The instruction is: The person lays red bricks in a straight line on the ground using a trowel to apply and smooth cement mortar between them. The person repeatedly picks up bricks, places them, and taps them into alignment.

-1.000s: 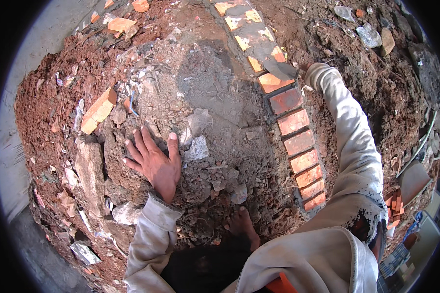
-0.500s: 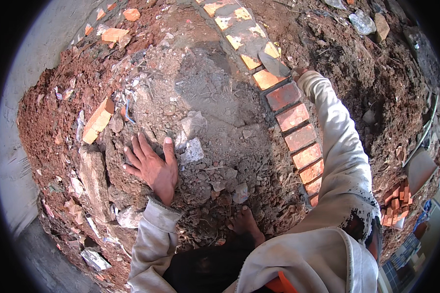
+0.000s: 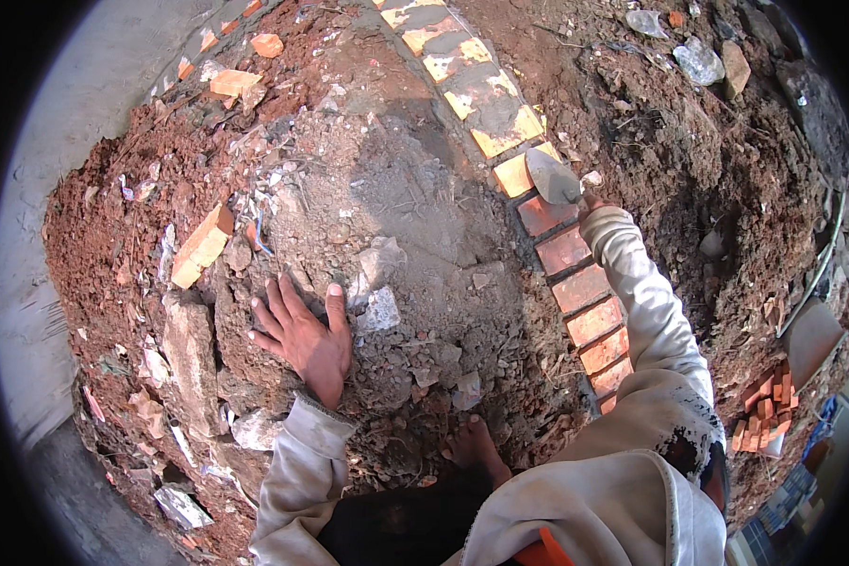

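My right hand (image 3: pixel 595 205) is closed around the handle of a trowel (image 3: pixel 554 177), mostly hidden by the hand and sleeve. The trowel's grey blade lies over the row of bricks (image 3: pixel 578 288), between a bare yellow-orange brick (image 3: pixel 514 176) and a darker red one (image 3: pixel 543 216). Farther up the row, grey mortar (image 3: pixel 496 113) is smeared over the brick tops. My left hand (image 3: pixel 309 345) rests flat on the rubble with fingers spread, holding nothing. Beyond its fingertips lies a loose orange brick (image 3: pixel 202 246).
A long stone chunk (image 3: pixel 189 354) lies left of my left hand, and pale stones (image 3: pixel 380 310) lie to its right. My bare foot (image 3: pixel 474 445) stands on the dirt. Stacked bricks (image 3: pixel 766 407) sit at the right. A grey wall (image 3: pixel 30 255) bounds the left side.
The trowel has come nearer along the row, its blade swinging from the mortared bricks toward the bare ones. My left hand stays planted; the whole view has shifted slightly.
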A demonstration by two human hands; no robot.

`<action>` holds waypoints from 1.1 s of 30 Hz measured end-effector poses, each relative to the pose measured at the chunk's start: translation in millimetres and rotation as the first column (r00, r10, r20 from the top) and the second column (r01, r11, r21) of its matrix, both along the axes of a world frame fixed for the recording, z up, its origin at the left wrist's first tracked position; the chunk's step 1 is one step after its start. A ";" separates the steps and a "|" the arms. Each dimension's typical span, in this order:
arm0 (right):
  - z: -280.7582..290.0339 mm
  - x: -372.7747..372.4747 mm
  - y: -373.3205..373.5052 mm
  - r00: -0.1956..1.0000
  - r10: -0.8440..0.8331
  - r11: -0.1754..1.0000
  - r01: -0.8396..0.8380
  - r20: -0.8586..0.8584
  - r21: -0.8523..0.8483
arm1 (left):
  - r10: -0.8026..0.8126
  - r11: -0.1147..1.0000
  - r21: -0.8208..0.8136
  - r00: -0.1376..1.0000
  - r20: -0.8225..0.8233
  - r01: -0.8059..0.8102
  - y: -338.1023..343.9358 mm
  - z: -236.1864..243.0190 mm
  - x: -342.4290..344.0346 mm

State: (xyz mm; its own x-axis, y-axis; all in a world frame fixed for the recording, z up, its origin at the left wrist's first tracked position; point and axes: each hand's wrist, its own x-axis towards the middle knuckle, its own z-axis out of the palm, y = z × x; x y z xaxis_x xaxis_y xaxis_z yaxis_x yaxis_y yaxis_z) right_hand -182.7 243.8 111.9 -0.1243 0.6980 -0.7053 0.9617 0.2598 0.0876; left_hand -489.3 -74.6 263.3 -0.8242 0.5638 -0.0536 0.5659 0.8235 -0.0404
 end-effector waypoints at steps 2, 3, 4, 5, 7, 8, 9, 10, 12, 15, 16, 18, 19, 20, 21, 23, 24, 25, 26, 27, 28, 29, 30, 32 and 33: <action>22.6 -17.8 1.7 0.997 0.071 0.997 -0.072 -0.020 -0.036 | 0.013 1.000 0.009 1.000 0.011 -0.013 3.7 6.1 0.4; -14.6 -11.8 14.7 0.987 -0.085 0.996 0.087 -0.135 0.006 | 0.012 0.999 0.031 1.000 0.026 -0.012 12.0 7.4 3.0; -5.8 -21.8 16.3 0.983 -0.020 0.990 0.045 -0.180 0.132 | 0.011 0.999 0.043 0.998 0.061 -0.014 12.9 3.6 6.6; 3.9 -56.8 9.9 0.964 0.065 0.972 -0.002 -0.259 0.235 | 0.020 0.999 0.029 0.999 0.028 -0.021 3.7 5.3 2.2; -46.9 -71.6 41.7 0.966 0.133 0.948 -0.059 -0.221 0.314 | -0.009 1.000 0.024 1.000 0.030 0.009 11.0 0.7 7.8; -49.8 -102.9 27.5 0.931 0.327 0.890 -0.245 -0.162 0.385 | 0.009 1.000 -0.016 1.000 -0.006 -0.009 -1.9 3.2 -1.1; -81.4 -72.4 67.9 0.968 0.194 0.899 -0.109 -0.162 0.424 | -0.023 0.999 0.038 0.999 0.027 0.022 14.4 -4.1 6.5; -95.6 -58.6 88.5 0.979 0.044 0.918 0.040 -0.201 0.394 | -0.038 0.997 0.062 0.998 0.044 0.035 20.5 -9.2 10.7; -94.7 -68.6 92.2 0.978 -0.076 0.924 0.143 -0.195 0.354 | -0.033 0.998 0.054 0.999 0.039 0.031 15.7 -5.6 12.4; -83.3 -101.2 46.6 0.991 -0.040 0.954 0.076 -0.129 0.291 | -0.018 0.999 0.035 1.000 0.007 0.018 3.3 2.8 2.3; -87.0 -97.3 32.7 0.989 -0.060 0.961 0.094 -0.134 0.260 | -0.014 0.999 0.035 1.000 0.012 0.014 2.3 1.5 2.3; -94.1 -95.9 13.0 0.984 -0.098 0.972 0.126 -0.147 0.197 | -0.007 1.000 0.028 1.000 0.013 0.007 -1.2 1.2 1.1; -95.2 -93.3 8.2 0.979 -0.126 0.972 0.153 -0.160 0.176 | -0.009 1.000 0.030 1.000 0.010 0.009 0.8 2.3 0.3; -98.0 -96.7 6.7 0.974 -0.145 0.974 0.172 -0.174 0.150 | -0.009 1.000 0.028 1.000 0.003 0.009 1.4 4.1 -0.2; -102.7 -101.2 -5.4 0.968 -0.162 0.974 0.188 -0.193 0.127 | -0.001 1.000 0.018 1.000 -0.007 0.001 -1.0 5.4 0.5; -114.8 -106.5 -3.3 0.959 -0.194 0.972 0.217 -0.208 0.093 | -0.003 0.999 0.038 1.000 0.008 0.003 2.3 2.9 3.9; -119.8 -107.2 -4.9 0.953 -0.213 0.969 0.234 -0.215 0.074 | -0.008 0.999 0.052 1.000 0.009 0.007 5.2 3.6 5.2; -127.8 -108.1 -1.1 0.945 -0.225 0.967 0.247 -0.238 0.065 | -0.008 0.997 0.079 1.000 0.023 0.006 7.6 2.1 7.6; -132.8 -101.1 6.7 0.929 -0.251 0.957 0.280 -0.270 0.072 | -0.021 0.996 0.090 1.000 0.015 0.019 12.4 -0.9 7.5; -139.2 -81.9 17.1 0.910 -0.274 0.944 0.315 -0.310 0.093 | -0.028 0.995 0.099 0.999 0.019 0.026 14.6 -7.4 10.3; -142.0 -67.4 19.9 0.814 -0.339 0.879 0.453 -0.471 0.150 | -0.028 0.996 0.091 0.999 0.021 0.026 11.8 -10.5 12.6; -137.8 -62.8 25.9 0.852 -0.337 0.906 0.409 -0.402 0.108 | -0.013 0.997 0.070 1.000 0.009 0.012 7.6 -8.6 10.3; -126.1 -61.8 33.7 0.886 -0.319 0.931 0.360 -0.337 0.065 | -0.003 0.998 0.070 1.000 0.001 0.003 3.5 -3.6 6.7; -100.0 -30.8 54.8 0.942 -0.242 0.967 0.254 -0.231 0.020 | -0.018 0.995 0.103 1.000 0.018 0.016 10.4 1.7 9.4; -86.1 -20.3 55.6 0.967 -0.170 0.985 0.173 -0.189 -0.004 | -0.013 0.995 0.099 1.000 0.003 0.013 9.5 -5.4 9.7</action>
